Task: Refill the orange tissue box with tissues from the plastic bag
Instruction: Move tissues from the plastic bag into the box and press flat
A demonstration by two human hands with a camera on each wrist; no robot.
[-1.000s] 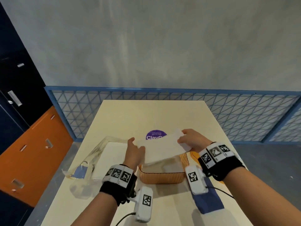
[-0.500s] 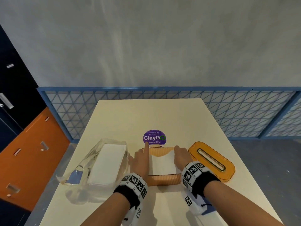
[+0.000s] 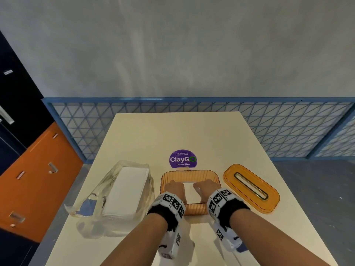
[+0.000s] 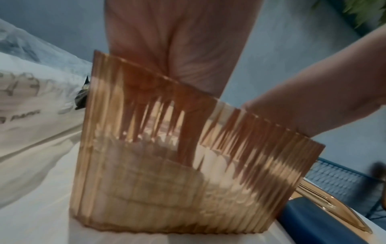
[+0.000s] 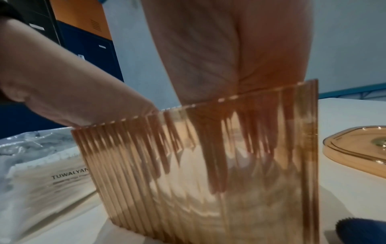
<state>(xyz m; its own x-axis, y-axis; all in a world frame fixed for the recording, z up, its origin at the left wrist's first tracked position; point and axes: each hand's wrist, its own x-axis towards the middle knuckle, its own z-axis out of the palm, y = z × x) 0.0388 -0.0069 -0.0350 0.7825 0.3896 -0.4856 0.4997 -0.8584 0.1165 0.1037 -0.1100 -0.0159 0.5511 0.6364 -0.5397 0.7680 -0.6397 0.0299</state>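
The open orange tissue box (image 3: 190, 173) stands on the table in front of me, its ribbed see-through wall filling both wrist views (image 4: 188, 181) (image 5: 208, 173). Both hands reach down inside it. My left hand (image 3: 173, 189) and right hand (image 3: 205, 188) press with straight fingers on the white tissues (image 3: 188, 191) lying in the box. Through the wall the left fingers (image 4: 185, 135) and right fingers (image 5: 217, 161) point downward. The clear plastic bag (image 3: 115, 191), left of the box, holds a white tissue stack (image 3: 126, 189).
The orange lid (image 3: 249, 187) with its slot lies right of the box. A purple round sticker (image 3: 182, 159) is on the table behind it. A dark blue thing (image 3: 242, 248) lies near my right wrist. Blue mesh fencing (image 3: 288, 127) rings the table; cabinets stand at left.
One second ago both hands held a sheaf of tissues above the box. They lowered it in, and now both hands are deeper inside, pressing on it.
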